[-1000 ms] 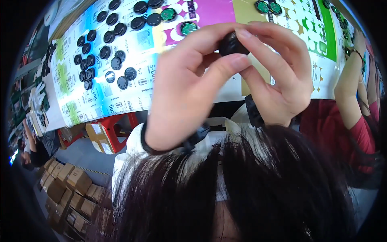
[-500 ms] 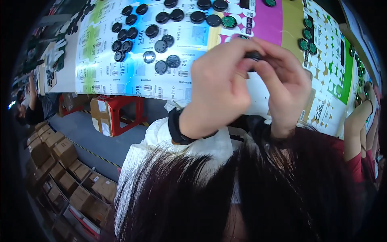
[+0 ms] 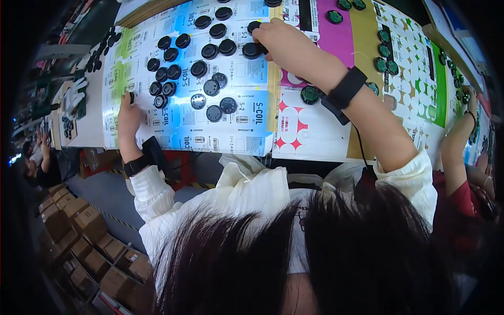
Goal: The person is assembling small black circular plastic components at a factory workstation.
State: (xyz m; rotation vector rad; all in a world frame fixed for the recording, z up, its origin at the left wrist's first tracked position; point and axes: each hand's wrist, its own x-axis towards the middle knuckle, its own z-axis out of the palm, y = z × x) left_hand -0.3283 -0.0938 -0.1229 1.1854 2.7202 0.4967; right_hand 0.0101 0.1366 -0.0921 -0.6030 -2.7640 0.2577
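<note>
My left hand (image 3: 129,121) is at the left of the covered table, its fingertips closed on a small black round piece (image 3: 132,97). Stretched forward to the right, my right hand (image 3: 286,41) has its fingers bent down over a black round disc (image 3: 251,51); the fingers partly cover its edge. Just beyond, a second black disc (image 3: 254,26) sits near the same fingertips. Between my hands lie several more black discs (image 3: 199,68), and some flatter black covers with holes (image 3: 214,113). Close to my right forearm is a round piece with a green face (image 3: 310,94).
Printed colourful sheets (image 3: 231,142) cover the table. More green-faced round pieces (image 3: 383,51) lie to the right, where another person's arm (image 3: 455,142) reaches in. White gloves (image 3: 77,94) lie at far left. Cardboard boxes (image 3: 89,223) fill shelves at lower left.
My hands were together over the table, with a dark piece between the fingers. They have parted: the left went far left, the right forward to the discs. A green-faced piece now shows beside my right forearm.
</note>
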